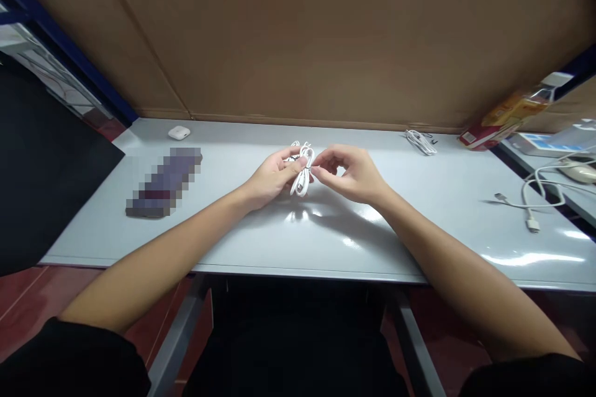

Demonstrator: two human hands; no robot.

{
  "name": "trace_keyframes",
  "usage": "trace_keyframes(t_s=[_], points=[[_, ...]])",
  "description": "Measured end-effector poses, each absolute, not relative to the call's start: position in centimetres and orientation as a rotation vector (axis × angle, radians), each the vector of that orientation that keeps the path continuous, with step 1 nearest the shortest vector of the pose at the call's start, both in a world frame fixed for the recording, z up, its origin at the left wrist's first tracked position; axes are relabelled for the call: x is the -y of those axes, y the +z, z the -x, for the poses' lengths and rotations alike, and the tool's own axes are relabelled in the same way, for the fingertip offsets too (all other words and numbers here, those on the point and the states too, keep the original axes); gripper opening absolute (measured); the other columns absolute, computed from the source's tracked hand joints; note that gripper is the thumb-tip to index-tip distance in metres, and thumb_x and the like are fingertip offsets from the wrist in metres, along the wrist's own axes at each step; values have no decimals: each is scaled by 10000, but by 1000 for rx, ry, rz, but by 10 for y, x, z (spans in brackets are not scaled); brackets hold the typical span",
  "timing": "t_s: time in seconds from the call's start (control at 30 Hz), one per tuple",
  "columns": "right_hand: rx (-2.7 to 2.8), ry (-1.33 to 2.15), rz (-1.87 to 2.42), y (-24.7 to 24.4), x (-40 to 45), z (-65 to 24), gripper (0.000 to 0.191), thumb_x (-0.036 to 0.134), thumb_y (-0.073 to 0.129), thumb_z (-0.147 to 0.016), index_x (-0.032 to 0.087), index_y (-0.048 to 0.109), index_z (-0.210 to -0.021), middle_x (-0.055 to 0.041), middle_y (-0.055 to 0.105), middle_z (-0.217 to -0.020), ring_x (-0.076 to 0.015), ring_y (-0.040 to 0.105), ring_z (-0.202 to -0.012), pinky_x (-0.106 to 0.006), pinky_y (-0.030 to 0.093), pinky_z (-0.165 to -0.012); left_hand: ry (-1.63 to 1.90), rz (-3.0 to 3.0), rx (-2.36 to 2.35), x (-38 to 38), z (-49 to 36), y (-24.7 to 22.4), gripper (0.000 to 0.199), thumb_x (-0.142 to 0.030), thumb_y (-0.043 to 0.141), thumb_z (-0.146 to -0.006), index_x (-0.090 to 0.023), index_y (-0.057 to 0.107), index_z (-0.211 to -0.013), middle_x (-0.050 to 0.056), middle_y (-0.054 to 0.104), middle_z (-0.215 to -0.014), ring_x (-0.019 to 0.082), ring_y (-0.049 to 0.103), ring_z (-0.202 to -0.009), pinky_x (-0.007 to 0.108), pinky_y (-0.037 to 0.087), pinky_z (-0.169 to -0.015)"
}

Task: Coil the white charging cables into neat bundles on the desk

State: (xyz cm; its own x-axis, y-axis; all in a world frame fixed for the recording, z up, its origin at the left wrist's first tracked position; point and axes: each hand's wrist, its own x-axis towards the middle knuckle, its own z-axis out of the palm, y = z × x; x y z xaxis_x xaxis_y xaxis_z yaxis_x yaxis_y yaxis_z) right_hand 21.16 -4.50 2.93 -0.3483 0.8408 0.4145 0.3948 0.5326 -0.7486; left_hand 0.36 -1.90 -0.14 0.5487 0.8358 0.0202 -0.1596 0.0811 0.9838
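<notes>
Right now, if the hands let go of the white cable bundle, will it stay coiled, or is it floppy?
Probably floppy: the white cable bundle droops in loose loops between the left hand and right hand. It looks thin and light, so it would likely spring open. The glossy table may let it slide.

Small workshop or packing stn, plain pale grey table (261,242) w/ metal legs, brown cardboard sheet backdrop (326,31), blue steel shelf frame (69,53), loose white charging cables (535,195), small white earbud case (179,133), red tile floor (18,298)
</notes>
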Motion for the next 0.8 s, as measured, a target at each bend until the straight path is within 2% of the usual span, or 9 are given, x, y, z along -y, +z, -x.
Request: trace_keyframes(t_s=[0.13, 0.23, 0.3, 0.37, 0.47, 0.6, 0.67, 0.8], points=[[2051, 583, 961, 28, 41, -216, 128, 267, 679, -934, 200, 719, -834, -15, 699, -766, -143, 589, -667, -287, 456, -618, 861, -1323, -761, 19, -2, 2, 582, -506, 756, -917, -172, 579, -1360, 29, 734, -789, 132, 658, -607, 246, 534, -602], [2126, 411, 842, 25, 39, -216, 144, 257, 640, -982, 210, 710, -865, -24, 690, -799, -154, 595, -687, -296, 468, -633, 778, -1261, -754, 19, -1, 8, 380, -459, 751, -927, -139, 693, -1123, 39, 710, -769, 104, 616, -567, 219, 520, -544], [2191, 234, 751, 24, 39, -215, 169, 235, 588, -1020, 213, 708, -903, -47, 703, -854, -173, 615, -738, -311, 478, -662, 676, -1141, -781, 18, 2, 14, 248, -366, 757, -927, -123, 706, -942, 41, 686, -747, 81, 589, -541, 180, 493, -487], [2272, 58, 672, 24, 41, -213, 212, 201, 528, -1052, 215, 710, -943, -64, 714, -890, -188, 623, -781, -325, 476, -689, 559, -993, -838, 16, 7, 19, 137, -235, 749, -915, -117, 697, -868, 30, 657, -700, 54, 557, -498, 128, 448, -431], [2400, -178, 576, 27, 47, -210, 277, 143, 463, -1072, 221, 722, -1012, -60, 721, -887, -188, 594, -769, -340, 451, -695, 382, -867, -919, 11, 15, 24, 64, -143, 710, -904, -123, 686, -847, 5, 616, -630, 28, 480, -405, 87, 364, -345], [2520, -385, 540, 30, 52, -210, 318, 125, 443, -1069, 244, 737, -1047, -51, 747, -913, -193, 555, -740, -371, 418, -674, 270, -910, -917, 7, 20, 25, 116, -183, 696, -922, -126, 676, -823, -1, 614, -613, 26, 428, -360, 92, 311, -294], [2474, -336, 597, 29, 51, -210, 284, 163, 472, -1067, 253, 737, -1021, -51, 752, -907, -193, 573, -745, -366, 431, -672, 320, -967, -852, 8, 20, 23, 121, -208, 705, -934, -115, 691, -858, 14, 642, -658, 31, 474, -400, 97, 350, -326], [2234, -19, 782, 22, 45, -210, 111, 290, 624, -1000, 224, 713, -990, -45, 716, -839, -179, 617, -736, -325, 475, -673, 490, -1080, -741, 12, 17, 17, 218, -312, 711, -972, -127, 710, -1086, 54, 703, -832, 87, 634, -596, 160, 523, -492]])
